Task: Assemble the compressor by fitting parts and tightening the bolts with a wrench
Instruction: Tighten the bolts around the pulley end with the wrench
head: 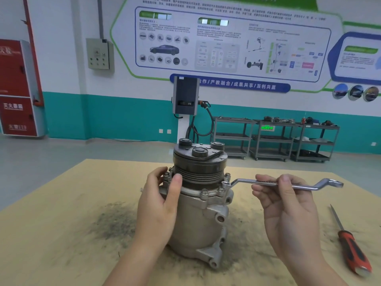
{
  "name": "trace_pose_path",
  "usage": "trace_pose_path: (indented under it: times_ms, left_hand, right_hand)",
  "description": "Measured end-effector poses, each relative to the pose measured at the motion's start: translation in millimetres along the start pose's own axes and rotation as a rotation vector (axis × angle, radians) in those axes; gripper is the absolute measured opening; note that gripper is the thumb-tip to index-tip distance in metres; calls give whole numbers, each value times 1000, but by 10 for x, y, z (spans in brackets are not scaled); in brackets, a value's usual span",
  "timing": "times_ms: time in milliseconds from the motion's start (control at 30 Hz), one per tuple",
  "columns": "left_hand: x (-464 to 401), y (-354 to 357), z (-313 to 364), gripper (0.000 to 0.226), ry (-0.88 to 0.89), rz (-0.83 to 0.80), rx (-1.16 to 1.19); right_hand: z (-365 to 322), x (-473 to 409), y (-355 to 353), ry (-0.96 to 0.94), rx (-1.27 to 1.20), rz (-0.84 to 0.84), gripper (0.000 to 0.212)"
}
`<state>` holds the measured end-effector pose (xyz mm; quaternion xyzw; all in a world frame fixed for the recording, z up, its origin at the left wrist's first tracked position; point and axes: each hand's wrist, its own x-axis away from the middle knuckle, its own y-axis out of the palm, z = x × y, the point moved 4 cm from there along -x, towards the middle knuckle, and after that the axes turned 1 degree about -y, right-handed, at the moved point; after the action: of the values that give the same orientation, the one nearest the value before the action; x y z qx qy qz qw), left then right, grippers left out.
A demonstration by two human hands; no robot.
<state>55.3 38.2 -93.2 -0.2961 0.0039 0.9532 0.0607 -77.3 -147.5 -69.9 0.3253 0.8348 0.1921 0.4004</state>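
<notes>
A grey metal compressor (pixel 198 221) stands upright on the wooden table (pixel 53 234), with a dark grooved pulley (pixel 199 162) on top. Several bolts (pixel 204 192) ring the flange under the pulley. My left hand (pixel 159 205) grips the compressor's left side at the flange, thumb against the pulley grooves. My right hand (pixel 288 201) pinches the shaft of a silver offset ring wrench (pixel 309 185). The wrench lies level, and its left ring end sits over a bolt on the flange's right side.
A screwdriver (pixel 353 247) with a red and black handle lies on the table at the right. Dark grime stains the table left of the compressor. Behind, grey shelf carts (pixel 274 139) and a wall charger (pixel 185 98) stand by the teal wall.
</notes>
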Motion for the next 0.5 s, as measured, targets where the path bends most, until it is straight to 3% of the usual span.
trace_pose_path:
  times_ms: [233, 333, 400, 500]
  left_hand:
    - [-77, -101, -11, 50, 5, -103, 24]
    - [-90, -101, -62, 61, -24, -148, 38]
    - [-100, -93, -106, 75, -57, -193, 23]
    - [-106, -82, -116, 90, -56, -231, -12]
  right_hand:
    - [83, -43, -24, 120, -57, -20, 13]
    - [55, -43, 1, 106, -30, -46, 11]
    - [18, -9, 23, 32, 11, -70, 10]
    - [-51, 115, 70, -236, 175, -139, 11]
